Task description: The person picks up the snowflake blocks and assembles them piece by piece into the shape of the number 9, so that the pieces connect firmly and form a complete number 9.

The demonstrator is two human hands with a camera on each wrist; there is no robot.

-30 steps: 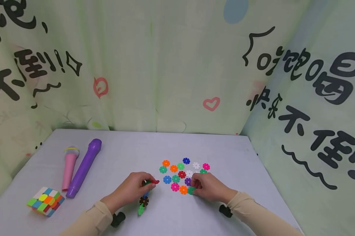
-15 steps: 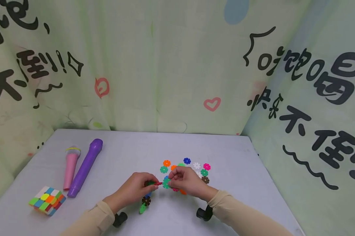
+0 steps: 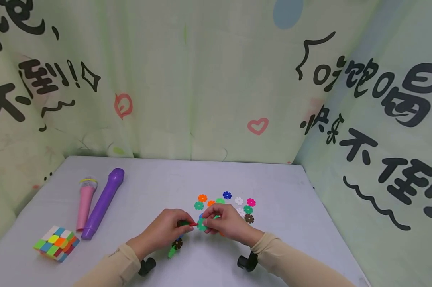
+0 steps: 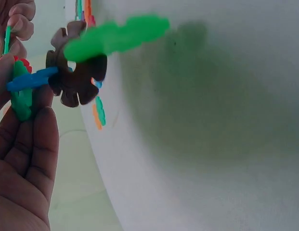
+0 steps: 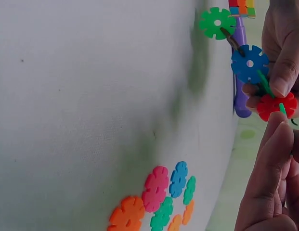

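In the head view my left hand (image 3: pixel 162 228) pinches a chain of slotted plastic snowflake discs. The right wrist view shows the chain's light green disc (image 5: pixel 210 24), blue disc (image 5: pixel 244 70) and red disc (image 5: pixel 267 109). Its brown disc (image 4: pixel 84 77) hangs below the fingers in the left wrist view, and another green disc (image 4: pixel 23 103) sits between thumb and fingers. My right hand (image 3: pixel 230 224) pinches a loose green disc (image 3: pixel 201 225), held edge-on at the red disc's rim. Fingertips partly cover the spot where these two meet.
Several loose discs lie behind and under the right hand, among them a dark blue disc (image 3: pixel 227 195) and a brown one (image 3: pixel 249 218). At the left are a puzzle cube (image 3: pixel 56 244), a pink toy microphone (image 3: pixel 85 207) and a purple one (image 3: pixel 103 204). Curtains surround the white table (image 3: pixel 158 179).
My right hand has picked up a green disc from the loose ones and moved left to the red disc at my left fingertips. The left hand has stayed nearly in place.
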